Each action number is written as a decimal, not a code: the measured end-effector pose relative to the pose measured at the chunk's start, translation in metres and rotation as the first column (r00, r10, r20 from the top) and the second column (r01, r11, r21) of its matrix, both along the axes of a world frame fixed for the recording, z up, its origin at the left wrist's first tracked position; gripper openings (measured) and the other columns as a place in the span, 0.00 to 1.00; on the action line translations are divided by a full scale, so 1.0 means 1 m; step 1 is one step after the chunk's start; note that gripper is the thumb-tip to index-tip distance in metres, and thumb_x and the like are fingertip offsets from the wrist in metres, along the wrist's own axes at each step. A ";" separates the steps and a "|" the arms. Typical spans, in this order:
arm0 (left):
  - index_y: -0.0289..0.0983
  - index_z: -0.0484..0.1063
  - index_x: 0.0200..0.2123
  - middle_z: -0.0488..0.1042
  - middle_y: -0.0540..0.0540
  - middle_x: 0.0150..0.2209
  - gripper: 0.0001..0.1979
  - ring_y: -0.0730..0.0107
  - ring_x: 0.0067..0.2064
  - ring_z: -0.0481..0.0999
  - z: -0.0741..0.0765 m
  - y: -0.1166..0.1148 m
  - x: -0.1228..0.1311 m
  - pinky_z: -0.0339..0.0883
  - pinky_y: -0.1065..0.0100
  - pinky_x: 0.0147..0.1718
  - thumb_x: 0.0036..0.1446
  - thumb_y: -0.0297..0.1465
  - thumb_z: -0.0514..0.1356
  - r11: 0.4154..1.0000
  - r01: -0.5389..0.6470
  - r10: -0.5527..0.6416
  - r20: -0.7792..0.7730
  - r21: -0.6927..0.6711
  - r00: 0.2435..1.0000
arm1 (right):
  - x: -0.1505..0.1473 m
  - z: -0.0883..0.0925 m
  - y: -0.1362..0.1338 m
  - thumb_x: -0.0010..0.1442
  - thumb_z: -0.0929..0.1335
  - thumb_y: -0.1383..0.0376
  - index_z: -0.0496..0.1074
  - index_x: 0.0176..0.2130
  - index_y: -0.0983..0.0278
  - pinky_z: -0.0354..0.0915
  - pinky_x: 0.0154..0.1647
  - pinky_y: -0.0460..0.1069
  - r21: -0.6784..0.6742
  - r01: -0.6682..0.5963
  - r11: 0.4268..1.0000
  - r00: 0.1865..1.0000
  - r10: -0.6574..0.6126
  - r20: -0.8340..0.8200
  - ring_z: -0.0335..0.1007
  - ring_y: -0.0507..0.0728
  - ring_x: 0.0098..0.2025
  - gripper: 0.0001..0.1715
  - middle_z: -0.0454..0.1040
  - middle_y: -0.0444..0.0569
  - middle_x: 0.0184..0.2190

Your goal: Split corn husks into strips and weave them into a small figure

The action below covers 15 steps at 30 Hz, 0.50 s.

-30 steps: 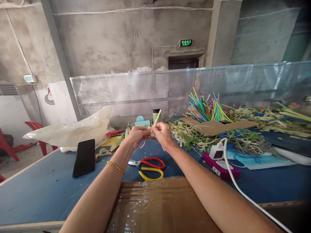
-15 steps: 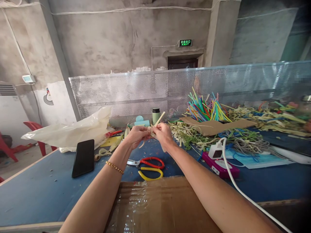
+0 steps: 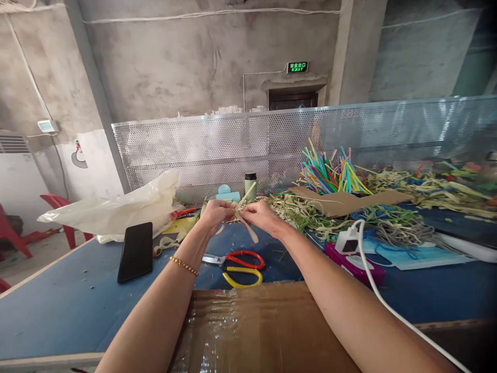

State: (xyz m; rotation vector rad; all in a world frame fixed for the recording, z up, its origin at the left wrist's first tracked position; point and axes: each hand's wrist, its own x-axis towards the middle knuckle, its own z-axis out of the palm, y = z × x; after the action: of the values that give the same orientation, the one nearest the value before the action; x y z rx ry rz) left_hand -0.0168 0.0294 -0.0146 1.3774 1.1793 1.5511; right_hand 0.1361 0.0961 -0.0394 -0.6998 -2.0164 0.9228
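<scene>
Both of my hands are raised together above the blue table [image 3: 58, 311]. My left hand [image 3: 217, 213] is closed, pinching pale cream strips [image 3: 245, 221] at their crossing point. My right hand [image 3: 259, 213] is closed too, its fingertips gripping the same strips from the right. One strip end sticks up and to the right, another hangs down toward the table. Below the hands lie scissors with red handles [image 3: 237, 259] and a yellow-handled pair [image 3: 241, 280].
A black phone [image 3: 135, 252] and a white plastic bag [image 3: 116, 210] lie to the left. A cardboard box [image 3: 252, 331] sits at the near edge. Heaps of coloured strips [image 3: 334, 176], a cardboard piece [image 3: 349, 201], a pink device with white charger and cable [image 3: 351, 248] lie right. A perforated metal screen [image 3: 217, 150] stands behind.
My right hand has shifted its grip and lowered slightly, and a strip end now hangs down and to the right below the hands. The left hand has barely moved.
</scene>
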 end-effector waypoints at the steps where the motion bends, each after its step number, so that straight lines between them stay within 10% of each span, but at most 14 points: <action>1: 0.30 0.73 0.16 0.69 0.48 0.16 0.05 0.77 0.19 0.66 -0.001 0.001 0.000 0.57 0.73 0.21 0.38 0.18 0.62 1.000 -0.001 0.001 -0.004 0.001 1.000 | -0.001 0.000 0.001 0.53 0.70 0.60 0.71 0.22 0.67 0.62 0.24 0.45 0.010 0.003 1.000 1.000 -0.003 -0.005 0.68 0.52 0.22 0.15 0.73 0.47 0.19; 15: 0.32 0.70 0.13 0.65 0.50 0.13 0.07 0.78 0.18 0.62 0.001 -0.002 0.000 0.55 0.73 0.19 0.37 0.19 0.60 0.999 -0.050 0.049 -0.066 -0.014 0.997 | 0.001 0.003 0.003 0.50 0.70 0.67 0.79 0.30 0.68 0.62 0.28 0.46 0.225 0.129 0.966 0.986 -0.149 0.077 0.72 0.55 0.29 0.07 0.78 0.49 0.27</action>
State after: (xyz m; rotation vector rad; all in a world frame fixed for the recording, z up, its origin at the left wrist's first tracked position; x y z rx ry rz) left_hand -0.0164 0.0273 -0.0140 1.4080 1.2720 1.5376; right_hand 0.1366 0.0990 -0.0361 -0.7614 -2.0821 0.5842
